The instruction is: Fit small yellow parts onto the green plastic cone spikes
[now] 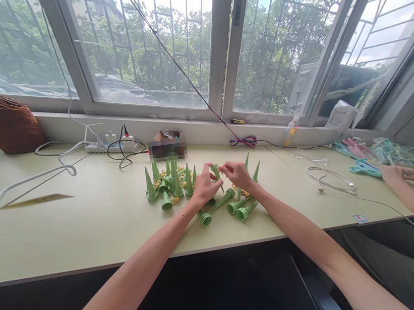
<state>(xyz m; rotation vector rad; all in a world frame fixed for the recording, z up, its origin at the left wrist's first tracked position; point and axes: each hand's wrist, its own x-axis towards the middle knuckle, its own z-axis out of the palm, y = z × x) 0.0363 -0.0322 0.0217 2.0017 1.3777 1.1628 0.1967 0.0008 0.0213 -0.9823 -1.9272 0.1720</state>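
My left hand (206, 183) is closed around a green plastic watering spike (215, 170), its wide end up and its point down. Close against that upper end, my right hand (237, 172) has its fingers pinched; whatever is between them is too small to make out. Left of my hands, several green spikes (151, 190) stand point up among small yellow valve-like pieces (175, 200). In front of and below my hands more spikes lie on their sides, one with its open threaded end (206, 219) facing me. A few others stand partly hidden behind my right hand.
The pale table (106, 229) runs along the window. At its back are a power strip (110, 146), a small box (168, 135), bundled wires (245, 142) and a bottle (291, 131). A white cable (332, 179) lies right. Another person's hands (395, 175) hold light-blue items (364, 168).
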